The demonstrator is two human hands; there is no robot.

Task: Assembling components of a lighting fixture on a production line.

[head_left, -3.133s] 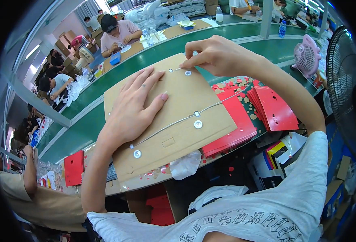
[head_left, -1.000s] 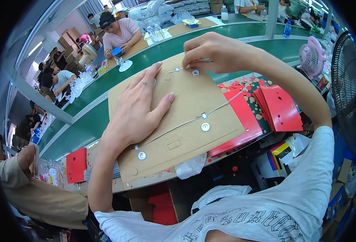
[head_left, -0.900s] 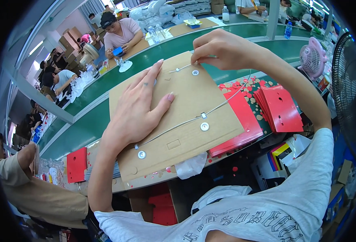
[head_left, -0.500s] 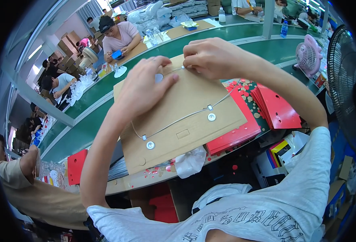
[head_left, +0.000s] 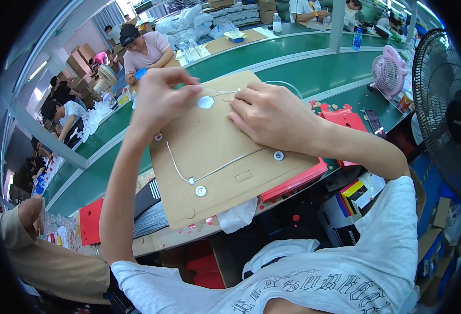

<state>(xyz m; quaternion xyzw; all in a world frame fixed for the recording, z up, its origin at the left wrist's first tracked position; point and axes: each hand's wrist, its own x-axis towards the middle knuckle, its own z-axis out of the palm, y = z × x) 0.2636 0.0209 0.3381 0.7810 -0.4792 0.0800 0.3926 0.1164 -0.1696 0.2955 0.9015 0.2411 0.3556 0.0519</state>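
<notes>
The board (head_left: 214, 138), beneath both hands, is judged light and stiff; its edges should be gripped. The right hand (head_left: 280, 116), loosely curled, is laid on it; the left hand (head_left: 161, 97) is half-curled above. Whether the cord (head_left: 230, 164), likely springy, is held cannot be told.

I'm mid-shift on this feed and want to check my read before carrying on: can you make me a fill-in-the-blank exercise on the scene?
1. On the brown sheet, a round white spot shows ____ the left hand and the right hand.
2. The stacked sheets jutting out at the brown sheet's lower right are coloured ____.
3. The large fan at the far right is coloured ____.

Missing words: between; red; black.
</notes>
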